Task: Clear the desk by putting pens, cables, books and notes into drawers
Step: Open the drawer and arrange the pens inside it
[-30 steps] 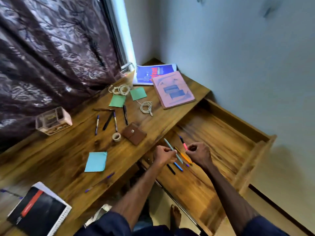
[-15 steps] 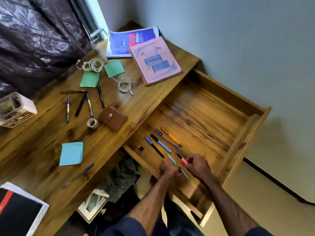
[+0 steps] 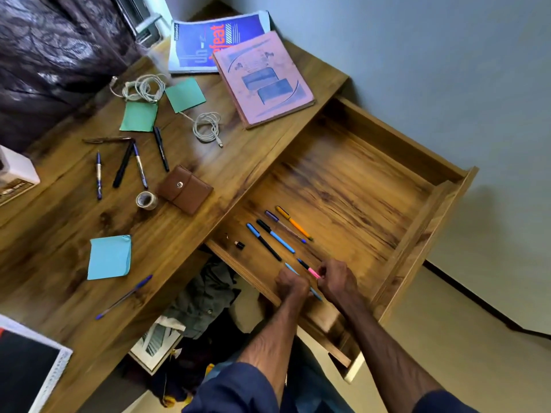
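The wooden drawer [image 3: 423,222] stands pulled out from the desk [image 3: 185,228]. Inside it lie several pens [image 3: 278,234], side by side near its left wall, and a small black cap [image 3: 239,244]. My left hand [image 3: 292,286] grips a light blue pen [image 3: 290,269] low over the drawer's near corner. My right hand [image 3: 335,281] pinches a pink and black pen [image 3: 308,269] right beside it. On the desk lie more pens [image 3: 125,165], a blue pen [image 3: 123,297], two white cables [image 3: 207,126], sticky notes [image 3: 109,257] and two books [image 3: 262,79].
A brown wallet [image 3: 185,189] and a tape roll [image 3: 146,200] sit mid-desk. A black notebook [image 3: 26,368] lies at the near left, a small box [image 3: 15,177] at the far left. Clothes and a frame [image 3: 155,344] lie under the desk. A dark curtain [image 3: 53,49] hangs behind.
Both hands came down and toward me with the two pens, from above the drawer's middle to its near corner. The view tilted down, and the pens lying in the drawer came into sight.
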### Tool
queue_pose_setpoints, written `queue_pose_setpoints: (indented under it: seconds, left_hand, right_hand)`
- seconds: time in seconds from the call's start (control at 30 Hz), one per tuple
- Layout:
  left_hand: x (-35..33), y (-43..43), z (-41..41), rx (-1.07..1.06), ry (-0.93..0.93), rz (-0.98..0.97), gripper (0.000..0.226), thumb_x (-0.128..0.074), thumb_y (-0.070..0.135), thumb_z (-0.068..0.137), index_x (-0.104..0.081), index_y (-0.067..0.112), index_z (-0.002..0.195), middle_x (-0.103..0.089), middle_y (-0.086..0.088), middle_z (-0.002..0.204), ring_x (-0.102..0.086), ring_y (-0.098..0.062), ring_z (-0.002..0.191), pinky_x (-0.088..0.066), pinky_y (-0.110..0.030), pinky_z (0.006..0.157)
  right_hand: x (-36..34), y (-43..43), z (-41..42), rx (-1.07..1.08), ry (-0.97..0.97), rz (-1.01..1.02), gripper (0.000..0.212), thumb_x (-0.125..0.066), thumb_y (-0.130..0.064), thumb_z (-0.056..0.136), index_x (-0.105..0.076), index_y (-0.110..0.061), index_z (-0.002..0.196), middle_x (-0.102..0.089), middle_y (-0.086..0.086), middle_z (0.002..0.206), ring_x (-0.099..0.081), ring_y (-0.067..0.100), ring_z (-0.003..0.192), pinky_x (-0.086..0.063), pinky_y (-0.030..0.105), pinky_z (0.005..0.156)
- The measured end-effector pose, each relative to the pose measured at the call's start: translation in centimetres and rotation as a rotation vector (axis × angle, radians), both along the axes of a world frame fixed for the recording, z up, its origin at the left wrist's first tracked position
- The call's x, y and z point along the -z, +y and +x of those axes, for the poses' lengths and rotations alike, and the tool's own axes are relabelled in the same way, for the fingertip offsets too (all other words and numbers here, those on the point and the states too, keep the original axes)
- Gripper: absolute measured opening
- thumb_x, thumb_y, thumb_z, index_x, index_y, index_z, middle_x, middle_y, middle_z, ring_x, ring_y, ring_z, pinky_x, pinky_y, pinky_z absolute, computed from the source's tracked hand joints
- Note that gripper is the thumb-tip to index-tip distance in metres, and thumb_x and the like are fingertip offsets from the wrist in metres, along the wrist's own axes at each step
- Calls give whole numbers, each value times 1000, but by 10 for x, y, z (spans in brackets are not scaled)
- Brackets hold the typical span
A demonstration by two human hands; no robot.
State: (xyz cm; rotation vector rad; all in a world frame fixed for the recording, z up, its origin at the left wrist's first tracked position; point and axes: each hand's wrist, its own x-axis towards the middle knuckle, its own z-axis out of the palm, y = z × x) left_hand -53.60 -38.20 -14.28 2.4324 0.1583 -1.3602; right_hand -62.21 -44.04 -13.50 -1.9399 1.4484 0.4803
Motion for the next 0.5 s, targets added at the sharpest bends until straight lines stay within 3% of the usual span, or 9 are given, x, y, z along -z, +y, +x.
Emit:
queue_pose_setpoints:
  seconds: [0.1, 0.2, 0.37, 0.5]
  left_hand:
    - [1, -1, 0, 1, -5, 16, 53, -86, 13, 78, -63, 7, 125, -70, -11, 124, -71, -24, 109, -59, -26, 74]
    - [-3, -1, 0, -54, 19, -8, 49, -83, 14, 82, -61, 8, 126, -72, -11, 121, -74, -23, 101, -50, -19, 47]
    - [-1, -1, 0, -65, 48, -28, 41, -80, 17, 84, -65, 4, 120, -76, -11, 110, -77, -21, 91, -41, -12, 32]
    - [2, -1, -1, -44, 53, 5, 34, -82, 14, 83, -69, 2, 112, -77, -13, 103, -78, -23, 81, -55, -21, 47]
  right_hand:
    - [4, -1, 1, 2, 33, -19, 15, -72, -23, 86, -75, -22, 100, -75, 3, 99, -71, 23, 93, -58, 32, 78]
    - [8, -4, -1, -10, 52, -25, 15, -72, -19, 86, -75, -23, 100, -75, 3, 99, -71, 24, 94, -59, 34, 80]
    - [15, -6, -7, -32, 16, -10, 17, -73, -20, 87, -72, -22, 104, -75, 2, 99, -71, 21, 92, -60, 36, 82]
    - [16, -4, -9, -19, -4, 5, 16, -73, -20, 88, -71, -22, 103, -74, 1, 100, -71, 21, 93, -61, 41, 84]
